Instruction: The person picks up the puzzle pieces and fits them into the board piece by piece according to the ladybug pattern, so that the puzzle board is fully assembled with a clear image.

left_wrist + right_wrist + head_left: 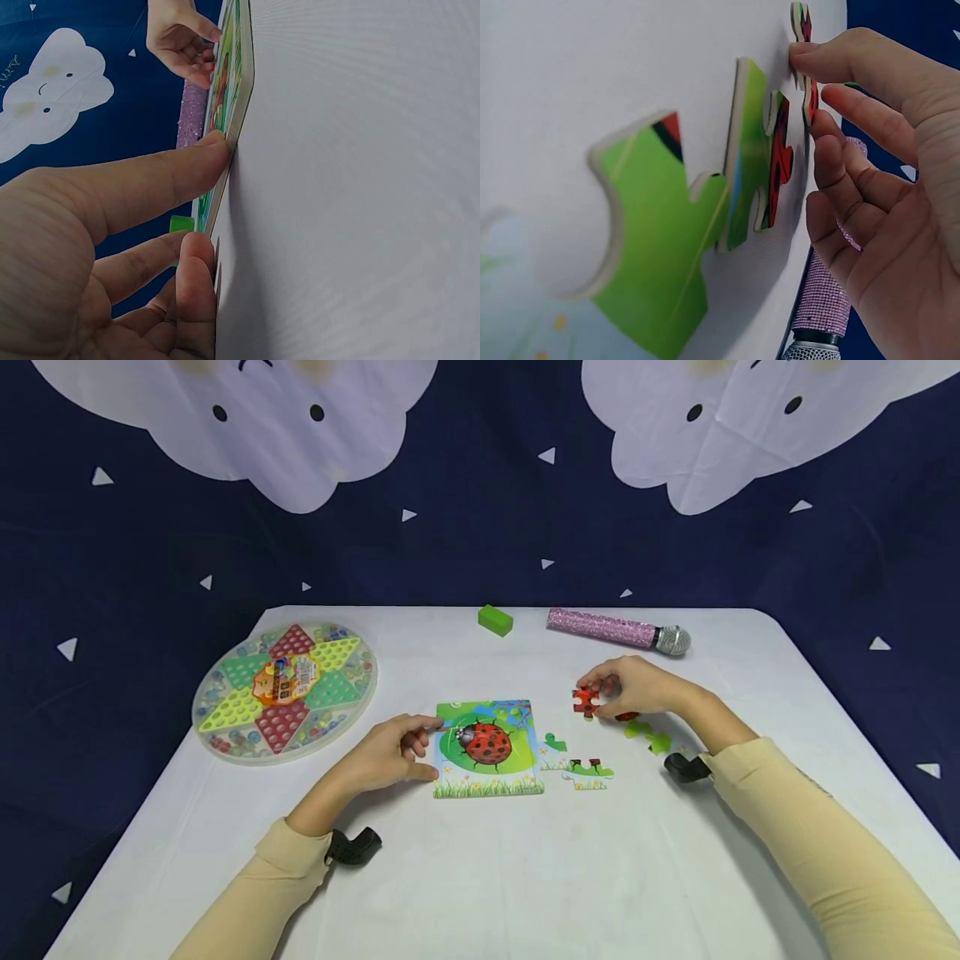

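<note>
Centrally, a ladybird board [487, 745] lies flat on the worktop [465, 877] | left hand [384, 753], thumb and forefinger spread wide, touches its nine o'clock edge, seemingly steadying it | right hand [636, 685], toward two o'clock, narrowly pinches a red puzzle piece [583, 702], likely keeping its face uncovered | loose pieces [591, 770], three o'clock, probably kept within reach.
</note>
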{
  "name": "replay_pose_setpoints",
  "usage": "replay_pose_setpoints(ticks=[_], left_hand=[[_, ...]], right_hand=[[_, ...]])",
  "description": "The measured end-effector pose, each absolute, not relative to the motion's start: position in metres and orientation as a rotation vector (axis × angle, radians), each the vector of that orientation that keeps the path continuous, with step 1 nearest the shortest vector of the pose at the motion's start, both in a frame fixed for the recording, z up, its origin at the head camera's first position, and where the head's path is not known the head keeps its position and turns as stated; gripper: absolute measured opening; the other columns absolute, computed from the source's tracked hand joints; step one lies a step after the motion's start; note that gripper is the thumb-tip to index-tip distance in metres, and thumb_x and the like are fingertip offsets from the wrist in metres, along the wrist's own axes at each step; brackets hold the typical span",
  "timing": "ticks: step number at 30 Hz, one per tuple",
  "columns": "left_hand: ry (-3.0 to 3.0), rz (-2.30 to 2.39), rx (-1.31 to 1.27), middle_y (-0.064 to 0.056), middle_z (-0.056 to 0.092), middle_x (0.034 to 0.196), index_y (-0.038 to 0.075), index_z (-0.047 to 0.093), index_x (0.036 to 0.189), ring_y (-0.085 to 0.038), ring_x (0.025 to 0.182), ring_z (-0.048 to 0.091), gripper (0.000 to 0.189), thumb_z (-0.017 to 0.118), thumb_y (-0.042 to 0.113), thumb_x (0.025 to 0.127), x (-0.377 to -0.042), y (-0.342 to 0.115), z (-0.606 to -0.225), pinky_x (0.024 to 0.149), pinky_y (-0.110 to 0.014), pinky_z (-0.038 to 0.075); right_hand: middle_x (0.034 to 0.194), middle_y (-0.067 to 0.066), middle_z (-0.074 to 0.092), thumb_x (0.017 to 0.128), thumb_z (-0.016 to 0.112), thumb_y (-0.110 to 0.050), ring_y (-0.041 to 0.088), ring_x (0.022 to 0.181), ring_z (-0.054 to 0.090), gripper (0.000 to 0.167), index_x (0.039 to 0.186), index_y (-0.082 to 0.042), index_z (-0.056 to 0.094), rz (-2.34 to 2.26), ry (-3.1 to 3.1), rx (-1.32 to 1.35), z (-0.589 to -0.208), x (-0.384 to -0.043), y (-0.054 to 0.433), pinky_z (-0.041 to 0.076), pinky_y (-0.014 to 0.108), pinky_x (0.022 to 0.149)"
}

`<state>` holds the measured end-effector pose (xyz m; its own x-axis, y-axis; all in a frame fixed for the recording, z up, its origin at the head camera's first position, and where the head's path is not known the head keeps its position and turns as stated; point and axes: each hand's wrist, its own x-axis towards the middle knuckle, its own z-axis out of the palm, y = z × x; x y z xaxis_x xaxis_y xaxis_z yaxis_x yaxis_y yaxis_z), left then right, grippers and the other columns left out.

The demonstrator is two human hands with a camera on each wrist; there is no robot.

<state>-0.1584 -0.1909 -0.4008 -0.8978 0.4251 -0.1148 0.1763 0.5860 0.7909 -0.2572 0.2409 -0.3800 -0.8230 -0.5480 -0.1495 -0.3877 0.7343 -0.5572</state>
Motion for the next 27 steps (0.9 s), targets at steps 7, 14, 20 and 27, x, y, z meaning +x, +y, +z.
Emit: replay_pose_setpoints(ticks=[7, 14, 20, 27], left_hand=[[2.534, 1.216, 0.491, -0.007, 0.060, 0.104, 0.004, 0.061, 0.149, -0.018, 0.086, 0.053, 0.075, 0.093, 0.008, 0.082, -0.161, -0.192, -0.400, 0.075, -0.025, 0.046], [2.531, 1.224, 0.497, -0.008, 0.060, 0.104, 0.003, 0.062, 0.148, -0.018, 0.086, 0.053, 0.075, 0.094, 0.008, 0.081, -0.161, -0.193, -0.398, 0.075, -0.025, 0.046], [2.521, 1.226, 0.498, -0.008, 0.060, 0.104, 0.003, 0.061, 0.149, -0.018, 0.086, 0.053, 0.075, 0.093, 0.008, 0.082, -0.160, -0.193, -0.398, 0.075, -0.025, 0.046], [2.514, 1.239, 0.492, -0.007, 0.059, 0.103, 0.002, 0.062, 0.148, -0.018, 0.086, 0.052, 0.074, 0.093, 0.007, 0.081, -0.159, -0.191, -0.401, 0.074, -0.024, 0.045]], right_hand=[[0.115, 0.005, 0.075, 0.086, 0.088, -0.016, 0.018, 0.096, 0.063, 0.049, 0.133, -0.010, 0.075, -0.744, 2.659, -0.763, -0.377, -0.257, 0.239, 0.052, 0.032, 0.087], [0.120, 0.005, 0.075, 0.085, 0.088, -0.016, 0.019, 0.099, 0.062, 0.049, 0.133, -0.011, 0.076, -0.750, 2.672, -0.804, -0.374, -0.254, 0.231, 0.052, 0.034, 0.087], [0.118, 0.004, 0.074, 0.084, 0.086, -0.015, 0.020, 0.101, 0.062, 0.049, 0.132, -0.013, 0.077, -0.753, 2.652, -0.824, -0.372, -0.249, 0.218, 0.052, 0.035, 0.085], [0.117, 0.003, 0.074, 0.083, 0.088, -0.017, 0.020, 0.099, 0.059, 0.049, 0.131, -0.014, 0.078, -0.751, 2.648, -0.857, -0.369, -0.244, 0.205, 0.048, 0.035, 0.083]])
